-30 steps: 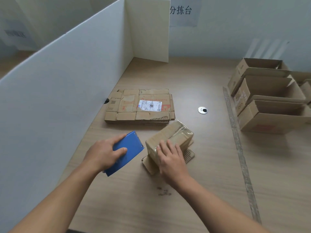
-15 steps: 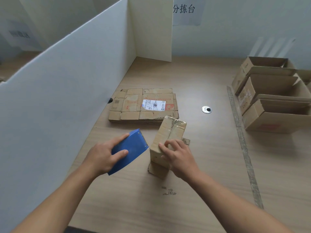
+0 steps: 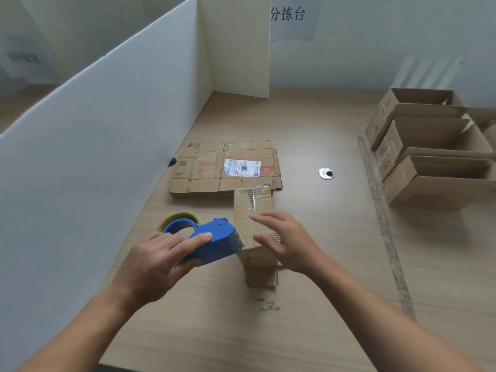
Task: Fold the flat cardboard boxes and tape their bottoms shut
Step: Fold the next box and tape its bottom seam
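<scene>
Our left hand (image 3: 154, 264) grips the blue tape dispenser (image 3: 214, 244) against the upturned box (image 3: 248, 208). Our flat, open-fingered right hand (image 3: 292, 245) apparently steadies it for taping.

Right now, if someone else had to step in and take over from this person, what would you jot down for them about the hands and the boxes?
Left hand: grips the blue tape dispenser, its nose against the small box.
Right hand: open, fingers straight over that box; whether they touch it is hard to tell.
Done: shiny tape lies along the small box's upward seam. The folded boxes sit open at the right of the table.
Left: finish this box, then fold and tape the flat stack behind it.
</scene>
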`<state>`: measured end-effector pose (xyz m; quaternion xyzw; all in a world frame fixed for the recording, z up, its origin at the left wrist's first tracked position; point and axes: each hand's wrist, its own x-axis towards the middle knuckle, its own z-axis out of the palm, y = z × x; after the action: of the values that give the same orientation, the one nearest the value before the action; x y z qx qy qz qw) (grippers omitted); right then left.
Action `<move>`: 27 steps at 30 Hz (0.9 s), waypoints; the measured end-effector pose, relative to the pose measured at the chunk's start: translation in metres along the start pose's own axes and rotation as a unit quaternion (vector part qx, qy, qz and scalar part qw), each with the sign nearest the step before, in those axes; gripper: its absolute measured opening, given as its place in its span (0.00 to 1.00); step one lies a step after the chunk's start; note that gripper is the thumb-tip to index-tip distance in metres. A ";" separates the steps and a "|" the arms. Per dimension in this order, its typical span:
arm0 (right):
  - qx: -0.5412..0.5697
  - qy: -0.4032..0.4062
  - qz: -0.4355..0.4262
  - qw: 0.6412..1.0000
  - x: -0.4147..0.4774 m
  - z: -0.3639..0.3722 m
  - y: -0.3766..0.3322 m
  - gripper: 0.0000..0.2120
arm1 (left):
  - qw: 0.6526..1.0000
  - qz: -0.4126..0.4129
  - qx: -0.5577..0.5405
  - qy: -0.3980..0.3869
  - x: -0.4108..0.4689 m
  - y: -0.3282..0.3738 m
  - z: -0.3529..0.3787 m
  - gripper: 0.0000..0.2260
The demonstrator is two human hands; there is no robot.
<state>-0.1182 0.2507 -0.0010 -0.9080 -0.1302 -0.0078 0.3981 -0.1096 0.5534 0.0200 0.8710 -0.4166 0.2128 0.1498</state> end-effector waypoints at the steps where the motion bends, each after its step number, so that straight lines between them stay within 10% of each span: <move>1: 0.026 -0.001 0.003 1.000 0.002 -0.003 -0.005 0.21 | 1.000 0.010 0.002 0.003 0.000 0.000 -0.001 0.16; 11: 0.146 -0.056 0.037 0.987 0.014 -0.007 -0.023 0.27 | 0.996 0.084 0.020 0.007 0.012 0.003 -0.005 0.17; 16: 0.186 -0.009 0.049 0.981 0.018 -0.003 -0.020 0.03 | 0.995 0.094 0.005 0.009 0.018 0.006 -0.006 0.17; 27: 0.196 -0.002 0.103 0.975 0.001 -0.002 -0.008 0.08 | 0.969 -0.088 -0.186 -0.134 0.022 0.003 -0.010 0.22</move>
<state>-0.1188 0.2541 0.0063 -0.8209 -0.0357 0.0609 0.5667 -0.1024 0.5414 0.0394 0.8817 -0.3869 -0.0013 0.2700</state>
